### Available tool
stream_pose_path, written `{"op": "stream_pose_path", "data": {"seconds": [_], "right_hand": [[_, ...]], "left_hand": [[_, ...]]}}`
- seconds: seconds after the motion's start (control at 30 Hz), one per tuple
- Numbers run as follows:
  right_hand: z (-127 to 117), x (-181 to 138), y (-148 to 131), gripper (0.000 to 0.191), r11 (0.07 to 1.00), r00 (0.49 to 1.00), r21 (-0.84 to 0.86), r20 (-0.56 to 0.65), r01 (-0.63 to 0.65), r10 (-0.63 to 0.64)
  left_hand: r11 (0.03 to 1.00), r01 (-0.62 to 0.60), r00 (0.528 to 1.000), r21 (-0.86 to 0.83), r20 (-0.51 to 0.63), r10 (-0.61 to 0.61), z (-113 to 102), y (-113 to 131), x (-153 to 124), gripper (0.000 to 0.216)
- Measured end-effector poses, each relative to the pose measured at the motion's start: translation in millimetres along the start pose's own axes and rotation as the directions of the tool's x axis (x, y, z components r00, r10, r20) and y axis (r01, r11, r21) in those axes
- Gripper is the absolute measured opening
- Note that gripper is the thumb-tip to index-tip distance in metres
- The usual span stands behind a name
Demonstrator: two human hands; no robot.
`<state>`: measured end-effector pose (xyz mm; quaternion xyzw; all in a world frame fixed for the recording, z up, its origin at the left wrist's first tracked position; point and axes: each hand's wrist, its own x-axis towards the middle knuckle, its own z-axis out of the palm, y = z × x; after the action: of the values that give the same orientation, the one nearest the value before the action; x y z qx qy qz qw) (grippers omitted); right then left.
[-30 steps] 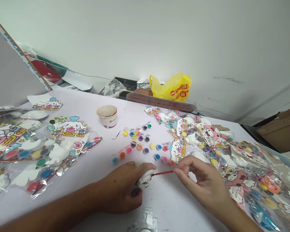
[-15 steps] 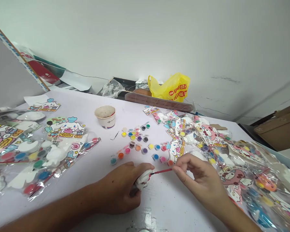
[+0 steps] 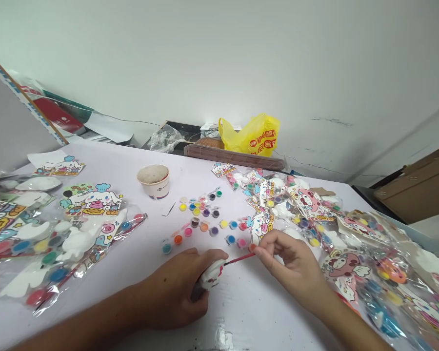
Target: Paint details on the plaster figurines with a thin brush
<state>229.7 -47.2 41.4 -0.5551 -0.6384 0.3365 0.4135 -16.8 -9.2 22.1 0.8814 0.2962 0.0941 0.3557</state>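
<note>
My left hand (image 3: 175, 290) is closed around a small white plaster figure (image 3: 211, 274) on the white table (image 3: 256, 312). My right hand (image 3: 290, 265) pinches a thin red-handled paintbrush (image 3: 239, 258), and the brush tip touches the figure. Just beyond both hands lie several small open paint pots (image 3: 205, 219) in many colours.
A paper cup (image 3: 154, 180) stands behind the pots. Plastic packets of cartoon figure kits lie in a left pile (image 3: 58, 229) and a right pile (image 3: 351, 243). A yellow bag (image 3: 254, 134) sits at the table's far edge by the wall. A cardboard box (image 3: 420, 190) is at the right.
The view has drifted so everything sits slightly left and lower. Both hands stay on the figure and brush, with the brush tip still against the figure.
</note>
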Motion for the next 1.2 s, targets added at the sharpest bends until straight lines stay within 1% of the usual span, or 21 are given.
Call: {"op": "stream_pose_path", "data": {"seconds": [0.13,0.27,0.33,0.47,0.57,0.67,0.73,0.9,1.0,1.1,1.2], "right_hand": [[-1,4,3,0.024,0.997,0.999,0.070,-0.031,-0.026,0.029],[3,5,11,0.028,0.985,0.997,0.169,-0.066,-0.024,0.036],[7,5,16,0.033,0.973,0.994,0.225,-0.089,-0.043,0.064],[16,4,28,0.041,0.952,0.986,0.297,-0.123,-0.070,0.111],[23,3,34,0.042,0.948,0.986,0.314,-0.136,-0.048,0.095],[27,1,37,0.042,0.949,0.990,0.316,-0.119,-0.028,0.069],[28,0,38,0.041,0.957,0.993,0.288,-0.106,-0.012,0.044],[29,-1,39,0.040,0.972,0.996,0.233,-0.087,0.040,-0.021],[28,-1,38,0.040,0.971,0.997,0.239,-0.078,0.028,-0.010],[28,-1,37,0.042,0.969,0.996,0.248,-0.083,-0.011,0.032],[27,-1,38,0.045,0.963,0.994,0.267,-0.088,-0.032,0.057]], "left_hand": [[0.999,-0.022,1.000,-0.027,-0.019,0.021,0,0,0,0.058],[0.997,-0.045,0.992,-0.060,-0.120,0.037,4,-6,1,0.061],[0.997,-0.025,0.986,-0.072,-0.168,0.012,6,-10,2,0.063],[0.986,0.076,0.983,-0.148,-0.153,-0.099,10,-17,4,0.056],[0.984,0.107,0.978,-0.141,-0.165,-0.130,11,-16,6,0.056],[0.985,0.141,0.966,-0.095,-0.205,-0.158,10,-11,7,0.056],[0.985,0.161,0.959,-0.062,-0.226,-0.171,9,-7,6,0.053],[0.977,0.214,0.949,0.002,-0.239,-0.207,9,1,1,0.046],[0.973,0.228,0.950,0.024,-0.225,-0.217,10,3,0,0.044],[0.970,0.241,0.949,0.022,-0.215,-0.230,9,5,1,0.044],[0.974,0.224,0.953,0.021,-0.213,-0.215,9,5,1,0.046]]}}
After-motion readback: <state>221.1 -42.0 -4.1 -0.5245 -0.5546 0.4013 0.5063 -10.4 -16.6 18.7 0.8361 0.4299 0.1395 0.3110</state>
